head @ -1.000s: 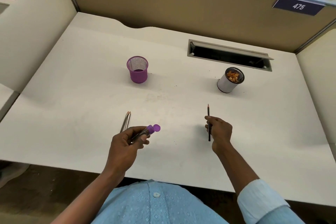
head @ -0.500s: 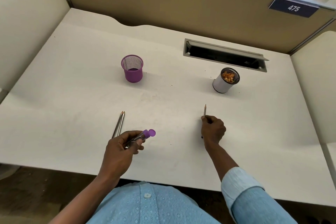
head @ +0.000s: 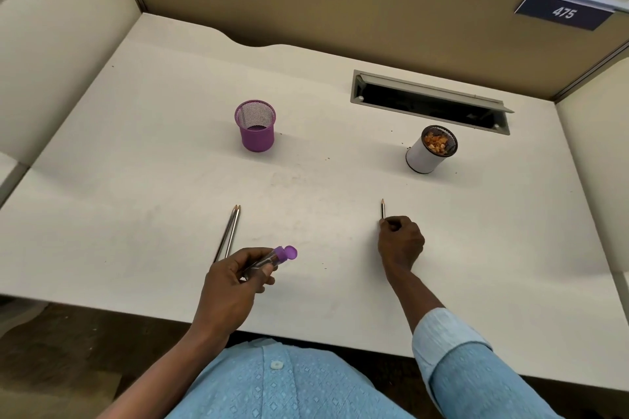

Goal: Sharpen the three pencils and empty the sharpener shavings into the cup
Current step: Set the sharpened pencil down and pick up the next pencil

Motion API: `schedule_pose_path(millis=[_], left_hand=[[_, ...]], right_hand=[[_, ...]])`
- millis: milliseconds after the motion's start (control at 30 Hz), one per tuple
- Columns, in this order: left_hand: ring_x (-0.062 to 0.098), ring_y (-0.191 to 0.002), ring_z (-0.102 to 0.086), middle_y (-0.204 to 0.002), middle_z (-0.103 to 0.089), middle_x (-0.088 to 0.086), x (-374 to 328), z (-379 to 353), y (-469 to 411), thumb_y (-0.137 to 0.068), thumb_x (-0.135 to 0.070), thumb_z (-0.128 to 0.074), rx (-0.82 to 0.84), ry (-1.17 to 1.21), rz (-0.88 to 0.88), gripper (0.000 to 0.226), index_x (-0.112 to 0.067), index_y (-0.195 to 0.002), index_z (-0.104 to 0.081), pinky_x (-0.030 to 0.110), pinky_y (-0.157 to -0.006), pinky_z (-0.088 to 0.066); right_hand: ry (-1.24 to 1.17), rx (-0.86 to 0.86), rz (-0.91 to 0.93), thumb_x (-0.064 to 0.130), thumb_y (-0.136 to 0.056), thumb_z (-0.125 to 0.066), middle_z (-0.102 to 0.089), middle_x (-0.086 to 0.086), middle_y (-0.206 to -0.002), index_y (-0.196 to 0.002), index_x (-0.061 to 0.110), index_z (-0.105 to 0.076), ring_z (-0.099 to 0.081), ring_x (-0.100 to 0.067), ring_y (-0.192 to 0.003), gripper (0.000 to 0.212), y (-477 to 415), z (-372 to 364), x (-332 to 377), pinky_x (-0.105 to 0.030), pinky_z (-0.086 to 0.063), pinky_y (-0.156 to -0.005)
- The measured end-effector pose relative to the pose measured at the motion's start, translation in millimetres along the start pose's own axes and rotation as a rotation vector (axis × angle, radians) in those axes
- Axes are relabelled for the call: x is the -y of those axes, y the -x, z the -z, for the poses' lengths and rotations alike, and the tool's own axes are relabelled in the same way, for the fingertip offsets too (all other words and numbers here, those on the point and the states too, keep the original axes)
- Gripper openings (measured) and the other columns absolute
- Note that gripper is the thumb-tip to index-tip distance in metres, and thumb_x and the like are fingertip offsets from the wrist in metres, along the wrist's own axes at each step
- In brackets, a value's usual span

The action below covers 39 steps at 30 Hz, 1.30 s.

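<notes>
White desk (head: 340, 180): my left hand (head: 235, 282) grips sharpener (head: 272, 258), right hand (head: 400, 243) pinches pencil (head: 383, 209), tip toward 12 (two other pencils (head: 229, 235) lie at its 9). Likely sharpening step; next: tip into sharpener mouth; cup (head: 425, 156) at 1.

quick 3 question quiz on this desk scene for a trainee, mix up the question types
1. True or false: the left hand grips the purple-capped sharpener.
2. Besides the pencil in the right hand, how many loose pencils lie on the desk? A one, B two, C three.
3. Fill in: the orange shavings sit in the ___ cup.
Key: 1 true; 2 B; 3 white, the white cup.
</notes>
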<state>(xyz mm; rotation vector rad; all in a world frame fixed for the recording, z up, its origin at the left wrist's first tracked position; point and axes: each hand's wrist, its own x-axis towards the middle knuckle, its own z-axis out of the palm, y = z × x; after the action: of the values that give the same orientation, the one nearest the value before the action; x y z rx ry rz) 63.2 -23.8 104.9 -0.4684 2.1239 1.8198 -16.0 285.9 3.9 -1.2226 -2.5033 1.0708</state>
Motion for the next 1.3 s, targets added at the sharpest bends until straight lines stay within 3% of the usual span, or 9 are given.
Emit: schedule_pose_path(millis=[133,267,333,467,567,700,833,1033,1300], left_hand=[[0.024,-0.086,-0.080,-0.099,-0.084,-0.002,1,2,3,-0.099,-0.004,-0.072,-0.004,-0.001,0.005,0.028,-0.026,-0.113,-0.080,0.045,-0.083,-0.064],[0.023,-0.086,-0.079,-0.100,-0.084,-0.002,3,7,8,-0.099,-0.003,-0.071,-0.018,-0.001,0.004,0.029,-0.026,-0.112,-0.080,0.046,-0.083,-0.064],[0.021,-0.085,-0.079,-0.100,-0.084,-0.003,3,9,10,-0.099,-0.004,-0.072,-0.032,0.006,0.005,0.028,-0.027,-0.113,-0.080,0.044,-0.083,-0.065],[0.020,-0.087,-0.079,-0.100,-0.084,-0.002,2,18,14,-0.100,-0.006,-0.072,-0.068,0.044,0.004,0.027,-0.028,-0.113,-0.080,0.041,-0.083,-0.065],[0.022,-0.087,-0.079,-0.101,-0.084,0.000,-1,27,14,-0.100,-0.006,-0.072,-0.111,0.075,-0.011,0.027,-0.028,-0.112,-0.080,0.039,-0.082,-0.065],[0.019,-0.088,-0.080,-0.101,-0.083,0.000,-4,45,16,-0.100,-0.007,-0.072,-0.194,0.116,-0.027,0.027,-0.029,-0.111,-0.081,0.036,-0.080,-0.064],[0.017,-0.088,-0.080,-0.099,-0.083,-0.002,-1,60,20,-0.100,-0.007,-0.072,-0.225,0.106,-0.030,0.026,-0.029,-0.112,-0.080,0.035,-0.080,-0.065],[0.019,-0.090,-0.080,-0.101,-0.083,-0.003,6,76,23,-0.100,-0.007,-0.072,-0.243,0.116,-0.016,0.026,-0.028,-0.114,-0.079,0.037,-0.081,-0.065],[0.018,-0.090,-0.080,-0.102,-0.083,-0.005,13,82,23,-0.100,-0.007,-0.072,-0.239,0.095,0.011,0.027,-0.028,-0.115,-0.079,0.034,-0.079,-0.065]], right_hand=[[0.024,-0.032,-0.025,0.031,-0.093,-0.075,-0.073,-0.009,-0.105,-0.099,0.015,-0.073,-0.069,-0.034,-0.100,0.017,4,6,7,-0.038,-0.050,-0.084],[0.070,-0.027,0.071,0.024,-0.093,-0.074,-0.069,-0.007,-0.109,-0.100,0.016,-0.072,-0.067,-0.031,-0.099,0.011,24,4,18,-0.033,-0.044,-0.079],[0.054,0.049,0.138,0.020,-0.092,-0.074,-0.070,-0.006,-0.103,-0.095,0.017,-0.074,-0.068,-0.029,-0.095,0.004,37,-5,24,-0.031,-0.043,-0.078],[-0.025,0.289,0.217,0.024,-0.089,-0.076,-0.074,0.002,-0.094,-0.088,0.022,-0.075,-0.071,-0.019,-0.088,0.002,70,-29,42,-0.036,-0.055,-0.082],[-0.012,0.450,0.260,0.037,-0.087,-0.079,-0.074,0.011,-0.088,-0.088,0.027,-0.073,-0.069,-0.010,-0.085,0.012,99,-48,57,-0.035,-0.058,-0.081],[0.133,0.563,0.371,0.055,-0.084,-0.078,-0.071,0.011,-0.088,-0.094,0.029,-0.068,-0.067,-0.013,-0.088,0.030,134,-75,80,-0.033,-0.054,-0.079],[0.219,0.589,0.439,0.062,-0.085,-0.072,-0.071,0.007,-0.099,-0.106,0.026,-0.063,-0.067,-0.018,-0.094,0.042,159,-94,99,-0.036,-0.054,-0.084],[0.238,0.582,0.430,0.064,-0.084,-0.073,-0.069,0.006,-0.098,-0.104,0.025,-0.055,-0.066,-0.021,-0.090,0.047,180,-113,118,-0.036,-0.049,-0.077],[0.283,0.554,0.384,0.056,-0.085,-0.076,-0.070,0.003,-0.103,-0.104,0.026,-0.054,-0.068,-0.024,-0.096,0.042,180,-121,121,-0.036,-0.048,-0.077]])
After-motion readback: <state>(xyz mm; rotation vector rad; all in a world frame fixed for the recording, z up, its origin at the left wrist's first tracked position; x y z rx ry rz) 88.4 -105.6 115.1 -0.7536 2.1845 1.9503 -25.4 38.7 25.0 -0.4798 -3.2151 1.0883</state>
